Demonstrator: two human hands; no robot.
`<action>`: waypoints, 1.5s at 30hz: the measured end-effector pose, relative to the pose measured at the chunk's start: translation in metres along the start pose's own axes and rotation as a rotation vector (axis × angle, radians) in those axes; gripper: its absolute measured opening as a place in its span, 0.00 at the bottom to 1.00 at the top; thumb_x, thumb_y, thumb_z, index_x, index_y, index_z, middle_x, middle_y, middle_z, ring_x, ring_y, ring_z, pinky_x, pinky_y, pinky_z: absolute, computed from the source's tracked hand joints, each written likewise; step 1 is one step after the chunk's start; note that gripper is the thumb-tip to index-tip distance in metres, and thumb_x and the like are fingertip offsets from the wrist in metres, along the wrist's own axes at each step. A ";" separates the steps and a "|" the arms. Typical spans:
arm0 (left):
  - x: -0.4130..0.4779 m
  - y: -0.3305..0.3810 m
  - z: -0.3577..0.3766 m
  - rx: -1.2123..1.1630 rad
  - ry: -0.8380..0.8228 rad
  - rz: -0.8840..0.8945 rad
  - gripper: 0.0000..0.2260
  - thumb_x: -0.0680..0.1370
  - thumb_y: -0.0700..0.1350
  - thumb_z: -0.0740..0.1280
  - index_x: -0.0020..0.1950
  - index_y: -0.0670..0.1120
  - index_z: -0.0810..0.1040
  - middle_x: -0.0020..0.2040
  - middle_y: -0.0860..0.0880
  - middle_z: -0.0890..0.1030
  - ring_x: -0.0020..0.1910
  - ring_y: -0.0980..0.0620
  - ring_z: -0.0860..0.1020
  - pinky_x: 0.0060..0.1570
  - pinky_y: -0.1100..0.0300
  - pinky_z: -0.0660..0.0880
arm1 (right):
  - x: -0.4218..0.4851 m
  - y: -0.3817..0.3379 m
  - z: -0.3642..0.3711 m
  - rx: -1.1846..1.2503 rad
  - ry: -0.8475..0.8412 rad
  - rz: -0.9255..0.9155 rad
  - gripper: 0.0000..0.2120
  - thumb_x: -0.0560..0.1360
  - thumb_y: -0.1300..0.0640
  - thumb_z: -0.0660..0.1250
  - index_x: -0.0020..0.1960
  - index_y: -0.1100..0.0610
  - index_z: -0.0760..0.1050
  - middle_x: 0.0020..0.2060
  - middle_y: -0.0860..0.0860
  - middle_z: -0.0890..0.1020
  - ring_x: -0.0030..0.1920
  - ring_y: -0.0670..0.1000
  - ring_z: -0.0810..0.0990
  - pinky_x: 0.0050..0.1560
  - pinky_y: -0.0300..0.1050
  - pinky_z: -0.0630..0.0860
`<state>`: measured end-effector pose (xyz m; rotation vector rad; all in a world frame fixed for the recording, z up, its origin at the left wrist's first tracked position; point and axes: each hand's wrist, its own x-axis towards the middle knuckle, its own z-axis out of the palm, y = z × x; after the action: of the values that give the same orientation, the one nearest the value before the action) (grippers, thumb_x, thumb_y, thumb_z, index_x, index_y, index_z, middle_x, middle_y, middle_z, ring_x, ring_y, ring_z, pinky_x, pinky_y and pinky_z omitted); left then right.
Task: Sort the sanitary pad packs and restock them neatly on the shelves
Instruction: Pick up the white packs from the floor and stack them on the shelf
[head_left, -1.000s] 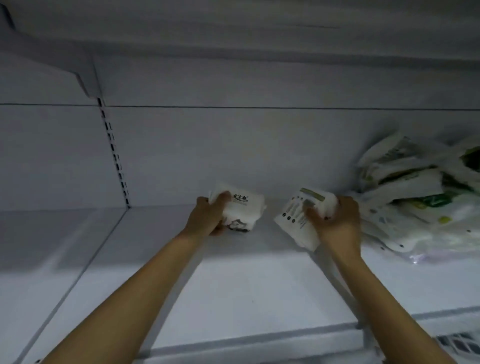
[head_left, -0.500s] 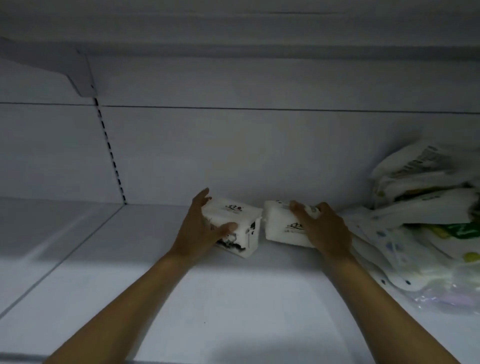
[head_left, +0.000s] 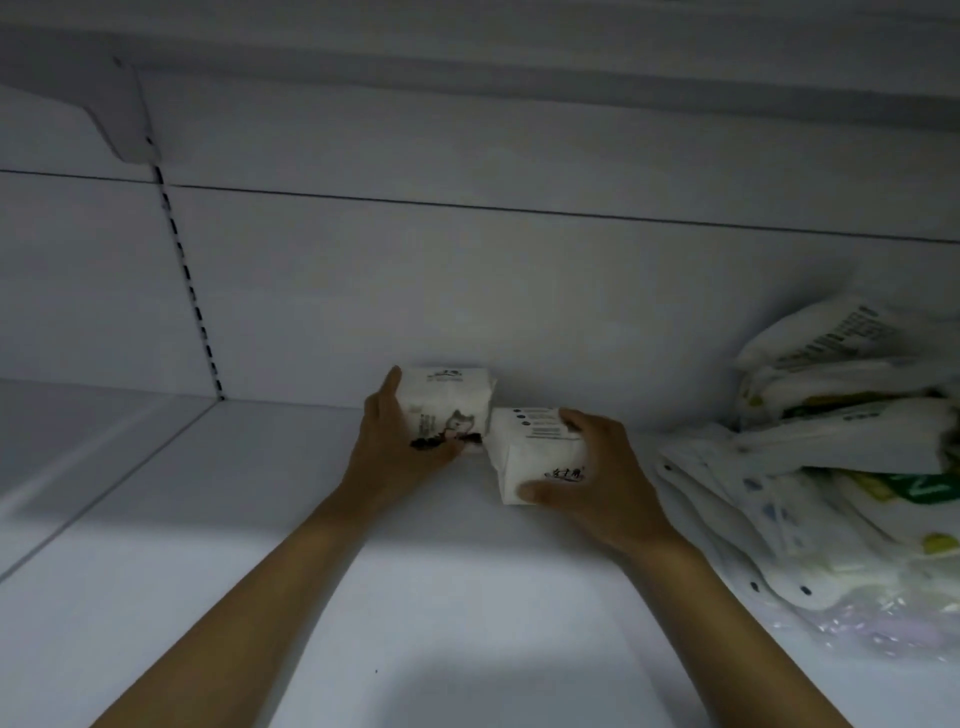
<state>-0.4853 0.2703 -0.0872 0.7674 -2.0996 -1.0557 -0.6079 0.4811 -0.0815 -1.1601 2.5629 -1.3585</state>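
Two white sanitary pad packs at the rear of a white shelf (head_left: 415, 597). The rear pack (head_left: 452, 402) stands against the back panel (head_left: 467, 291); the front pack (head_left: 535, 457) lies just to its right and nearer the viewer, apparently touching it. The left grip (head_left: 400, 447) wraps the rear pack's left side, thumb at its lower edge. The right grip (head_left: 597, 478) clasps the front pack, fingers over the top and thumb on the near face. A loose heap of packs (head_left: 831, 441) lies at far right; a slotted upright (head_left: 189, 280) runs at left.
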 end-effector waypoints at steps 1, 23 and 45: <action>-0.001 -0.002 0.002 0.128 0.010 0.040 0.51 0.66 0.53 0.79 0.79 0.48 0.50 0.71 0.44 0.61 0.70 0.46 0.64 0.64 0.56 0.67 | 0.001 0.002 0.001 -0.024 -0.018 0.005 0.43 0.58 0.39 0.79 0.69 0.42 0.66 0.65 0.45 0.66 0.66 0.47 0.67 0.64 0.51 0.69; 0.003 -0.016 -0.002 0.059 -0.018 0.159 0.25 0.73 0.47 0.73 0.68 0.49 0.71 0.61 0.54 0.76 0.56 0.56 0.76 0.54 0.59 0.74 | 0.032 0.012 0.025 -0.208 0.313 -0.011 0.32 0.64 0.46 0.78 0.64 0.49 0.70 0.64 0.49 0.67 0.63 0.54 0.70 0.57 0.53 0.74; -0.105 -0.010 -0.184 0.600 -0.031 0.444 0.34 0.75 0.61 0.58 0.76 0.44 0.62 0.74 0.46 0.66 0.72 0.45 0.67 0.69 0.48 0.66 | -0.046 -0.146 0.099 -0.245 0.135 -0.456 0.33 0.74 0.45 0.69 0.75 0.54 0.62 0.75 0.53 0.61 0.74 0.55 0.60 0.72 0.55 0.56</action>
<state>-0.2785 0.2588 -0.0412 0.5039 -2.4842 -0.1962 -0.4529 0.3891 -0.0519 -1.8467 2.7291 -1.2436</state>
